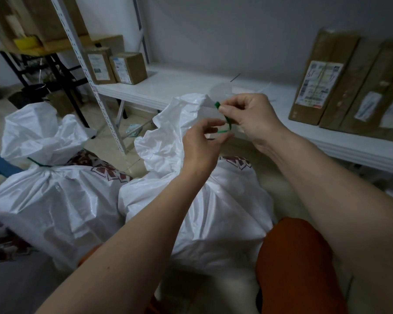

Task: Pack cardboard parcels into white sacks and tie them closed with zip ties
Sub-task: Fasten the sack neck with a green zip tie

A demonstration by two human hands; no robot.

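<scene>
My right hand (251,118) pinches the green zip tie (227,125) near its head; my left hand (200,143) pinches its tail at 6 o'clock, above the white sack (191,211). It's thin, springy, slippery; the sack's neck is soft and should bunch easily.

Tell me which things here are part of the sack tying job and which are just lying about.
In the job: green zip tie, pinched by left hand and right hand; open white sack; tied sack.

Lying about: small boxes, tall parcels on white shelf, yellow box.
</scene>
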